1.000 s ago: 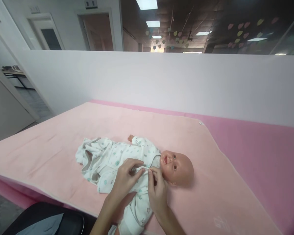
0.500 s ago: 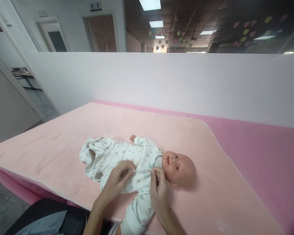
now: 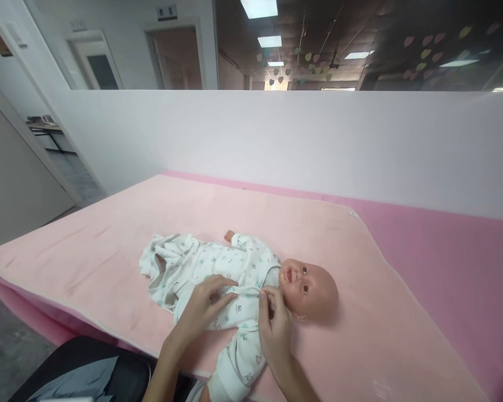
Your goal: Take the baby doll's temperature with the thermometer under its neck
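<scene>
A baby doll lies on its back on a pale pink blanket, head to the right. It wears a white printed garment. My left hand rests on the doll's chest, fingertips pinching a thin white tie string of the garment. My right hand lies beside the doll's neck, thumb and forefinger pinched on the string's other end. The string runs taut between the two hands.
The blanket covers a darker pink padded table. A white partition wall stands right behind it. Doors and a corridor lie at the back left. A dark chair edge shows at the bottom left.
My left hand slid slightly left along the doll's chest, drawing the tie string out between the two hands. The view shifted a little, so the doll sits further right.
</scene>
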The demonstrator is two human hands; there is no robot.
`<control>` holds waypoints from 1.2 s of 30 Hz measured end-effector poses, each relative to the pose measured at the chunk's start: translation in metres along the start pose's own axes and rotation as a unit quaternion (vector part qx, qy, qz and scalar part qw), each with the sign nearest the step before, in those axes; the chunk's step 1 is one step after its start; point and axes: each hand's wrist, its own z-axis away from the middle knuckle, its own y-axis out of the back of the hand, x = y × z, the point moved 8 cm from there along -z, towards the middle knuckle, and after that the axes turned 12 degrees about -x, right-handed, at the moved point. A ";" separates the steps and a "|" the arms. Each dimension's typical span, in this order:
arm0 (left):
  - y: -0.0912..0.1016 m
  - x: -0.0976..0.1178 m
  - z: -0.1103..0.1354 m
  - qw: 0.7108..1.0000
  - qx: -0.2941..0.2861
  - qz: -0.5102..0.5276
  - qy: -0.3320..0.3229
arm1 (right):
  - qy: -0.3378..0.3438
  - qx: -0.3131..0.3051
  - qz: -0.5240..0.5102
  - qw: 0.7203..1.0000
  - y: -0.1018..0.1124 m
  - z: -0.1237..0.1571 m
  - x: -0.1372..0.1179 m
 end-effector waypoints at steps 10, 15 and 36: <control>0.010 -0.011 0.004 0.995 0.086 0.045 -0.018 | -0.001 -0.009 0.013 1.000 -0.002 0.000 0.001; 0.008 -0.008 0.006 0.996 0.085 0.008 -0.019 | 0.006 -0.010 0.017 1.000 -0.002 -0.001 -0.001; 0.025 -0.020 0.033 0.977 0.080 -0.195 -0.031 | 0.022 -0.050 0.328 0.943 0.038 0.068 -0.003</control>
